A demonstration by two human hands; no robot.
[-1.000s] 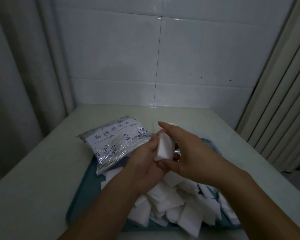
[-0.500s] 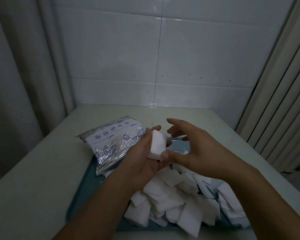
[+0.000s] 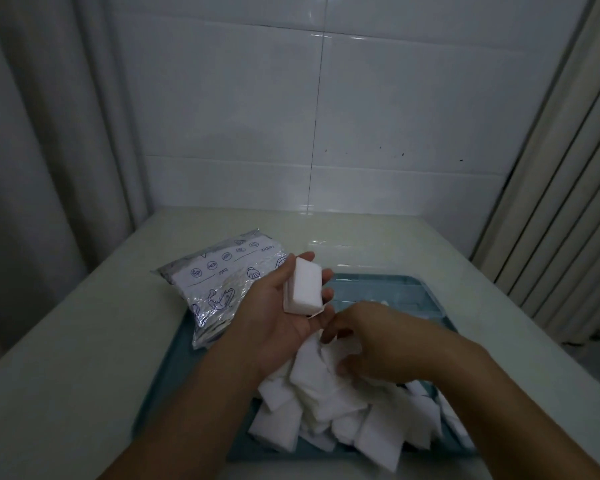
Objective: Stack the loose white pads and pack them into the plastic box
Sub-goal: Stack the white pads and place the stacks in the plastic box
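From the head view, the left hand (image 3: 278, 313) lies palm up, its fingers curled round a neat stack of white pads (image 3: 303, 285) above the blue tray (image 3: 388, 289), while the right hand (image 3: 378, 341) reaches with bent fingers into the loose white pads (image 3: 329, 393) heaped on it, though whether it pinches one cannot be told.

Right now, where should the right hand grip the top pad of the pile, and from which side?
Probably the top pad by its raised far edge, from above: right hand fingers on top, thumb underneath. It lies tilted on the pile, so that edge looks free.
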